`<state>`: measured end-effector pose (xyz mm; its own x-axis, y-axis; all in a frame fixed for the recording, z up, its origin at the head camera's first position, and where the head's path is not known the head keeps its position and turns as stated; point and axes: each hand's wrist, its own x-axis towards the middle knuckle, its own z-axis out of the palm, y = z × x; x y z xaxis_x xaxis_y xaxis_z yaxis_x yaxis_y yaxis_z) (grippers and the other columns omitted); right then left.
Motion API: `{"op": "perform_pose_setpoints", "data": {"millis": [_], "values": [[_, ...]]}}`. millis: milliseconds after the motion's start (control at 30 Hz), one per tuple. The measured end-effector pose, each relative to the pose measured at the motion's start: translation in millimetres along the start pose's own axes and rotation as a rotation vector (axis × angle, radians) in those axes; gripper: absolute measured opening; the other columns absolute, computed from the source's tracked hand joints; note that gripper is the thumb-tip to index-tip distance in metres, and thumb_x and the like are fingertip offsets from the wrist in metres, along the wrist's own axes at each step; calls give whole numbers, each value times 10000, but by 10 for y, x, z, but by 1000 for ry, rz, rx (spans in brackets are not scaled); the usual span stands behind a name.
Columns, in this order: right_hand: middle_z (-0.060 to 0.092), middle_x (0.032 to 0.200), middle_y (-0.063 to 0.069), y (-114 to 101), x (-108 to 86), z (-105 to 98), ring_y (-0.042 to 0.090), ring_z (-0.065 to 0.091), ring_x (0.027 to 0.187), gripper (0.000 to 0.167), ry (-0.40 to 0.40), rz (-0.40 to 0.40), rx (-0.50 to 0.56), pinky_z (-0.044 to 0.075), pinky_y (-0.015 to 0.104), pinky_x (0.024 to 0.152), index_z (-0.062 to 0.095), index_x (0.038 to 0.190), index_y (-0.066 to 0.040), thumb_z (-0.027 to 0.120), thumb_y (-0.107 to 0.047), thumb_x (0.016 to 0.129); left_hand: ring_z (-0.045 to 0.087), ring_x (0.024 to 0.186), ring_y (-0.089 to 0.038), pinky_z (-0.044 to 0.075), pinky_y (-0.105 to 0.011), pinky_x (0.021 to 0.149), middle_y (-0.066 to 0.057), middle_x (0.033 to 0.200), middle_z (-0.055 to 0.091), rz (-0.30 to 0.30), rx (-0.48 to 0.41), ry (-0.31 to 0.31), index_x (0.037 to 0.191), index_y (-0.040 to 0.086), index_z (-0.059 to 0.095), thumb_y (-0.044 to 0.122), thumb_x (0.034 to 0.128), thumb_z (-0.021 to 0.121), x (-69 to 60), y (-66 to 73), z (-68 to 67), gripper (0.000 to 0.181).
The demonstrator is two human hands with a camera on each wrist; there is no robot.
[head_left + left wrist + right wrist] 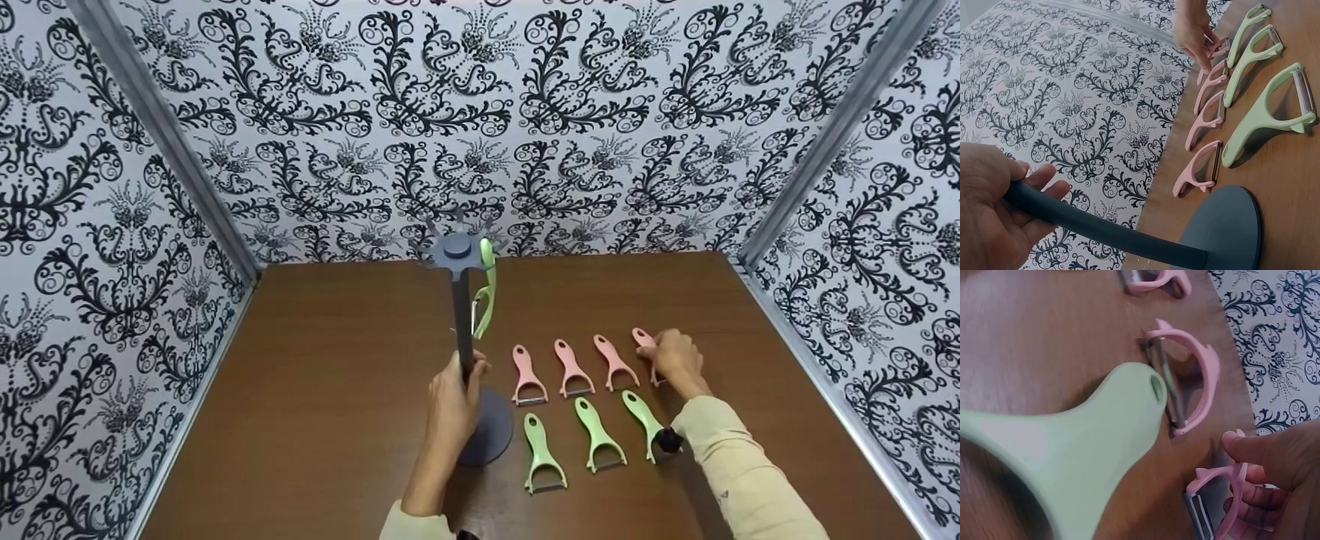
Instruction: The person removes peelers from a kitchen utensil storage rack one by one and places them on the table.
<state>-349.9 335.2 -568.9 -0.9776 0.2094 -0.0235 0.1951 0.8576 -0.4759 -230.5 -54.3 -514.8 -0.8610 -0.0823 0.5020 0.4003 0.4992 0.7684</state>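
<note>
My left hand point(453, 401) grips the pole of a dark grey stand point(486, 435) with a round base and a hooked top. One green peeler point(487, 289) hangs from a hook on the stand's right side. At the right end of a row of pink peelers, my right hand point(675, 360) holds a pink peeler point(1235, 486) between thumb and fingers. In the left wrist view, the left fingers point(1044, 177) curl loosely about the pole. The held peeler's handle is partly hidden by the right hand.
Three pink peelers point(571, 367) lie in a row left of the right hand. Nearer lie three green peelers point(596, 431), the rightmost partly covered by a black wrist device point(667, 441). Patterned walls point(450, 112) with metal edges enclose the brown table point(322, 375).
</note>
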Motion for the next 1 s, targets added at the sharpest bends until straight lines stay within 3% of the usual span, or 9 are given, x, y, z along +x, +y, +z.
{"op": "perform_pose_setpoints", "data": {"millis": [200, 467, 667, 1000], "values": [[697, 901, 203, -3, -21, 24, 402, 657, 824, 243, -2, 8, -5, 487, 567, 710, 717, 891, -43, 791, -275, 894, 705, 826, -190, 542, -427, 745, -8, 904, 741, -9, -5, -6, 1021, 80, 678, 151, 1023, 648, -5, 3, 0, 78], [671, 810, 186, 17, 2, 28, 430, 662, 799, 392, -8, -1, -30, 480, 569, 679, 547, 656, -119, 786, -282, 921, 723, 801, -196, 541, -418, 715, -8, 877, 754, 9, 2, 14, 988, 77, 668, 90, 969, 706, 6, 12, 20, 45], [687, 886, 248, -12, 7, 46, 464, 669, 855, 306, -7, -4, -55, 494, 596, 712, 612, 730, -81, 769, -256, 925, 730, 815, -204, 542, -430, 723, -10, 885, 758, 16, 8, 14, 995, 65, 667, 118, 983, 694, 4, 5, 9, 61], [675, 954, 353, -42, -19, 66, 532, 662, 884, 330, -8, -33, -92, 506, 635, 727, 621, 769, 0, 731, -245, 961, 726, 835, -199, 546, -435, 738, -12, 904, 759, 9, 3, -6, 1000, 78, 667, 151, 1013, 659, 2, -4, -5, 75]]}}
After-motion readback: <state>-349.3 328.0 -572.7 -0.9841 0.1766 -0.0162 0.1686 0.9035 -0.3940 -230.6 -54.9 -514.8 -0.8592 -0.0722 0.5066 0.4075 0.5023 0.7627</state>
